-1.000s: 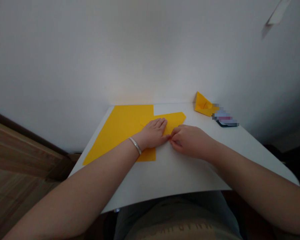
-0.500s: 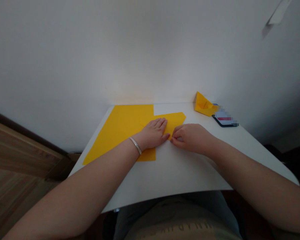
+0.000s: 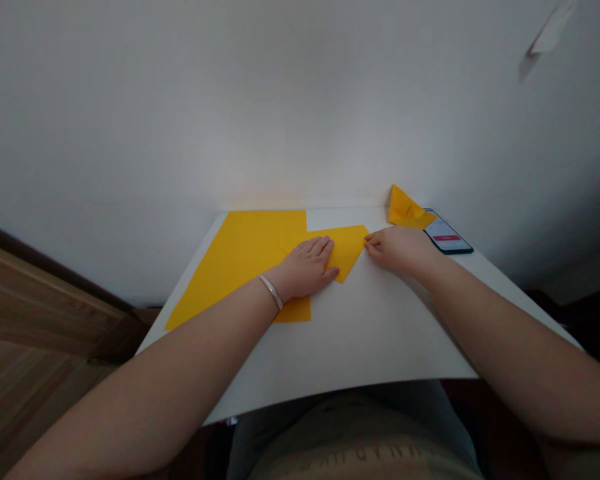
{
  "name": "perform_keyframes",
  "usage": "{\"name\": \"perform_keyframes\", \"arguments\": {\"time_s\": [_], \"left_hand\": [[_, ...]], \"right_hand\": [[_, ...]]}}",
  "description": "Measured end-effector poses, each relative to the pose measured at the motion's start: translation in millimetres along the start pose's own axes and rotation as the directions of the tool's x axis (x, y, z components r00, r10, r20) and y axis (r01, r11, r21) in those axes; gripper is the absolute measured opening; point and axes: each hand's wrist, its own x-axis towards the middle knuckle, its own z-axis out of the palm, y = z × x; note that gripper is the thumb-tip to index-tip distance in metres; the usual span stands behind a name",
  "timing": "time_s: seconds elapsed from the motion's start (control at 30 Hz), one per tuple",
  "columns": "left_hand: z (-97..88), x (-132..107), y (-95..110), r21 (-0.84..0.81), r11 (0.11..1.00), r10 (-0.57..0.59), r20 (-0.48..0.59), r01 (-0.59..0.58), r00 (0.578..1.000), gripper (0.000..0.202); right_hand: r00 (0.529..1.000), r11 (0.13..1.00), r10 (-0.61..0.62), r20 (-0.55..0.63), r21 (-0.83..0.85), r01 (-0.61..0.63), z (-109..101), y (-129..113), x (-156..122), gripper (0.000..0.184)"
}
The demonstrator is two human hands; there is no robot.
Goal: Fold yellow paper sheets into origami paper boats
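Note:
A folded yellow paper piece lies on a larger flat yellow sheet on the white table. My left hand, with a silver bracelet on the wrist, lies flat and open on the folded piece, fingers stretched out. At the piece's right corner my right hand has its fingers curled together, fingertips pressing or pinching the paper's edge.
A finished yellow paper boat stands at the table's far right corner against the white wall. A phone with a lit screen lies beside it. A wooden floor shows at the left. My lap is under the near table edge.
My right hand has slid from the folded piece's near point, beside my left fingertips, along its edge to the far right corner. The left hand has stayed put.

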Motion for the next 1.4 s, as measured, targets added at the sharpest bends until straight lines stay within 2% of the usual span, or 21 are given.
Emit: {"name": "perform_keyframes", "arguments": {"time_s": [0.1,0.2,0.33,0.47,0.6,0.77,0.9,1.03,1.17,1.2,1.27,1.33,1.4], "left_hand": [[-1.1,-2.0,1.4,-0.005,1.0,-0.001,-0.025,0.001,1.0,0.069],[-2.9,-2.7,4.0,-0.02,1.0,-0.001,-0.056,-0.001,0.998,0.083],[-6.0,-2.1,6.4,-0.032,0.999,-0.009,-0.075,0.007,0.997,0.089],[-11.6,-0.4,4.9,-0.053,0.998,0.012,-0.062,-0.015,0.998,0.077],[-14.9,2.1,-1.3,-0.081,0.989,0.117,-0.043,-0.12,0.992,0.057],[-11.0,3.9,-9.1,-0.092,0.979,0.158,-0.221,-0.182,0.962,0.042],[-10.2,3.4,-9.6,-0.032,0.989,0.124,-0.323,-0.142,0.938,0.033],[-11.0,3.4,-7.3,0.014,0.998,0.064,-0.341,-0.064,0.938,0.029],[-11.2,3.4,-6.0,0.002,0.998,0.062,-0.305,-0.065,0.95,0.034],[-11.1,3.1,-5.8,-0.007,0.997,0.076,-0.293,-0.081,0.953,0.038],[-10.5,2.4,-5.5,-0.03,0.992,0.108,-0.264,-0.12,0.958,0.047],[-8.7,2.0,-5.4,-0.053,0.988,0.131,-0.232,-0.147,0.964,0.05],[-5.6,2.4,-5.7,-0.069,0.985,0.142,-0.21,-0.159,0.967,0.047]], "right_hand": [[0.999,0.999,0.046,-0.026,-0.01,-0.046,4.2,4.3,4.7,0.042],[0.997,0.998,0.065,-0.049,-0.017,-0.066,8.2,6.4,8.5,0.043],[0.996,0.999,0.044,-0.074,-0.007,-0.045,12.6,6.1,10.1,0.043],[0.985,0.997,-0.018,-0.173,0.076,0.031,17.2,5.7,9.5,0.046],[0.976,0.978,-0.048,-0.212,0.187,0.089,21.3,6.8,10.2,0.049],[0.986,0.971,-0.001,-0.165,0.234,0.04,20.4,7.1,10.9,0.046],[0.992,0.946,0.034,-0.125,0.324,0.008,17.3,4.6,9.9,0.041],[0.993,0.926,0.067,-0.093,0.377,-0.028,13.2,-2.2,5.5,0.038],[0.998,0.916,-0.052,0.02,0.4,0.04,6.8,-8.1,0.1,0.035],[0.996,0.921,-0.085,0.013,0.383,0.073,5.7,-7.9,-0.5,0.035],[0.984,0.942,-0.158,-0.079,0.288,0.175,5.1,-4.9,-0.2,0.038],[0.939,0.928,-0.296,-0.176,0.178,0.326,7.7,0.5,1.9,0.041],[0.872,0.863,-0.456,-0.179,0.153,0.482,12.6,5.4,4.4,0.047]]}}
